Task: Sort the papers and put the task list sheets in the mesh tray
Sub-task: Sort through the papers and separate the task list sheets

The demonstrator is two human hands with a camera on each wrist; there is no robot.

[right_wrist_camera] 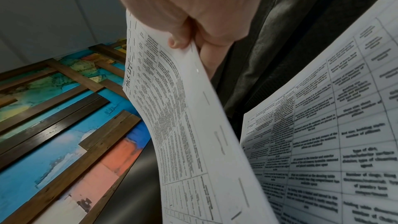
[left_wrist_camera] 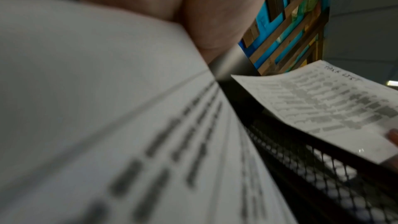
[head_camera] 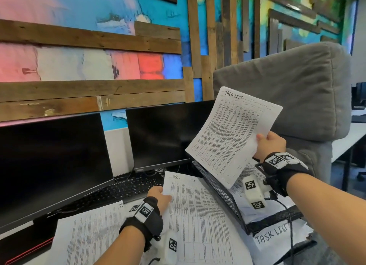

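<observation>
On the paper-strewn counter (head_camera: 336, 138), the right hand (head_camera: 271, 144) pinches a task list sheet (head_camera: 233, 134) above the mesh tray (head_camera: 221, 187) while the left hand (head_camera: 159, 197) grips an HR sheet (head_camera: 198, 215); limp paper might snag the tray's rim.

— Task list sheet (head_camera: 233, 134)?
— Printed table, handwritten "TASK LIST" heading, curved, raised over the black mesh tray (head_camera: 215, 185).
— Tray?
— Tilted on the desk, printed sheets inside, "TASK LIST" label in front.
— Other papers (head_camera: 196, 211)?
— Marked "HR", beside the tray.

Two monitors (head_camera: 99, 161) behind keyboard (head_camera: 126, 189); loose papers (head_camera: 198, 215) in front; mesh tray (head_camera: 219, 187) right of papers; chair (head_camera: 297, 98) behind tray.
</observation>
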